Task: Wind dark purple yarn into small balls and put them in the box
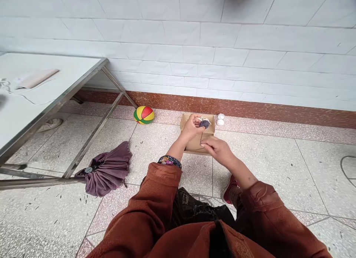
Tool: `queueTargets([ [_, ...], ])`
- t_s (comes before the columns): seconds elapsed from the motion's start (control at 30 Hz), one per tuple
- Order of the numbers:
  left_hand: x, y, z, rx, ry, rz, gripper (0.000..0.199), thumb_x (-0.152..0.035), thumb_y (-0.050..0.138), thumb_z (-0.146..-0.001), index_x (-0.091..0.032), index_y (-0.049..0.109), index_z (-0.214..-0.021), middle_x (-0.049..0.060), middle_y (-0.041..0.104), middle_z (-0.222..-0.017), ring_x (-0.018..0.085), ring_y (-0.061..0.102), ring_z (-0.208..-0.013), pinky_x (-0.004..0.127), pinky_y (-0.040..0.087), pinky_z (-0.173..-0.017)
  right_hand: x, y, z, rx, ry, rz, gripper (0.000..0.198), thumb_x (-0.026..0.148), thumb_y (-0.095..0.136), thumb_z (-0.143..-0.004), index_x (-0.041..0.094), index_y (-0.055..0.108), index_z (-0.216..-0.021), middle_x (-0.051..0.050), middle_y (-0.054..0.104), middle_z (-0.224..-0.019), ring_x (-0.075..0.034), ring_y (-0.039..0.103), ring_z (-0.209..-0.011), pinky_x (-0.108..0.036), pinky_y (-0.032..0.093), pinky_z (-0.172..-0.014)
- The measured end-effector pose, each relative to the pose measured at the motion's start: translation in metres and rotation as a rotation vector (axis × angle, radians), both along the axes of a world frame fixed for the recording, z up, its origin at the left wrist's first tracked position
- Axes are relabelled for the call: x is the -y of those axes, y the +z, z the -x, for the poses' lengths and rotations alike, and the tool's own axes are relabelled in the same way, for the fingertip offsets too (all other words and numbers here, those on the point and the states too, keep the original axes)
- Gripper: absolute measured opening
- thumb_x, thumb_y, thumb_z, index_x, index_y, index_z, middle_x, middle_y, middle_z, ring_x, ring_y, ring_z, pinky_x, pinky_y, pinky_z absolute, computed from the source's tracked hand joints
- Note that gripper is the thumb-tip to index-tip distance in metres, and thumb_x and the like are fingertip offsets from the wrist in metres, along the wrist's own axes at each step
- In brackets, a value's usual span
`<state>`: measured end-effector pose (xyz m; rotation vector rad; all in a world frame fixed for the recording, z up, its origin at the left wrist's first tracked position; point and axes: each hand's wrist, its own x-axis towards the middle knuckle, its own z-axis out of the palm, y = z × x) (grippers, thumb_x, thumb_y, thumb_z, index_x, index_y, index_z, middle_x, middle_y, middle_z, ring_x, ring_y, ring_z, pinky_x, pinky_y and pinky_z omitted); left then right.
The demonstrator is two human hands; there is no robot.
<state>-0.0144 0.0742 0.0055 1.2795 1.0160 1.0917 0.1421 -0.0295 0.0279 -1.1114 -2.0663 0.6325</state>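
Note:
My left hand point(191, 126) is closed around a small dark ball of yarn point(204, 123), held over an open cardboard box point(194, 144). A dark strand runs down from the ball to my right hand point(217, 148), whose thumb and fingers are pinched together on it near the box's front right side. Something white with thin points point(209, 119) shows right behind the ball; I cannot make out what it is. Against the box's right side, two white balls point(220, 119) sit on the floor, likely yarn too.
A red, yellow and green ball point(144, 115) lies by the wall. A metal-framed table point(50, 102) stands at left, with a pale flat item point(39, 78) and white cord on top. A purple bag point(111, 169) hangs or lies by its leg. A cable point(345, 165) is at far right.

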Motion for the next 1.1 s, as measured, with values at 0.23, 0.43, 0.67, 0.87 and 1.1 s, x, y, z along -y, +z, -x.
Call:
queueTargets([
  [0.23,0.009,0.012,0.002,-0.086,-0.345,-0.065,0.066,-0.008,0.078,-0.059,-0.020,0.051,-0.118,-0.002,0.058,-0.088,0.011,0.057,-0.077,0.028,0.045,-0.075,-0.040,0.022,-0.035,-0.230,-0.313,0.009,0.024,0.043,0.061,-0.093,0.024,0.071,-0.084,-0.004,0.070,-0.082,-0.021,0.063,-0.078,-0.033,0.049,-0.073],
  [0.43,0.009,0.021,-0.007,0.249,-0.560,0.032,0.061,-0.018,0.079,-0.069,-0.024,0.052,-0.124,0.003,0.062,-0.100,0.014,0.061,-0.091,0.031,0.045,-0.085,-0.052,-0.023,-0.044,-0.278,-0.477,0.234,0.031,0.048,0.057,-0.090,0.021,0.067,-0.080,-0.001,0.066,-0.074,-0.019,0.060,-0.071,-0.031,0.046,-0.068],
  [0.67,-0.013,0.003,-0.008,0.066,-0.267,0.013,0.059,-0.014,0.076,-0.065,-0.021,0.050,-0.117,-0.002,0.059,-0.089,0.012,0.059,-0.083,0.030,0.045,-0.083,-0.029,-0.016,-0.023,-0.101,-0.221,0.129,0.024,0.039,0.052,-0.098,0.023,0.069,-0.092,-0.003,0.070,-0.086,-0.020,0.065,-0.081,-0.031,0.049,-0.076],
  [0.87,-0.002,0.013,0.005,-0.160,-0.423,-0.076,0.066,-0.009,0.073,-0.062,-0.022,0.050,-0.122,-0.002,0.055,-0.089,0.012,0.056,-0.078,0.030,0.045,-0.076,-0.046,0.001,-0.031,-0.176,-0.273,-0.002,0.022,0.039,0.057,-0.096,0.023,0.069,-0.087,-0.005,0.070,-0.085,-0.021,0.064,-0.082,-0.033,0.050,-0.078],
  [1.1,0.003,0.026,-0.001,0.246,-0.522,0.030,0.062,-0.018,0.076,-0.069,-0.024,0.050,-0.125,0.002,0.060,-0.099,0.014,0.059,-0.091,0.031,0.045,-0.086,-0.058,-0.028,-0.038,-0.168,-0.350,0.164,0.023,0.038,0.053,-0.095,0.022,0.067,-0.086,-0.002,0.069,-0.079,-0.020,0.063,-0.073,-0.030,0.047,-0.069],
])
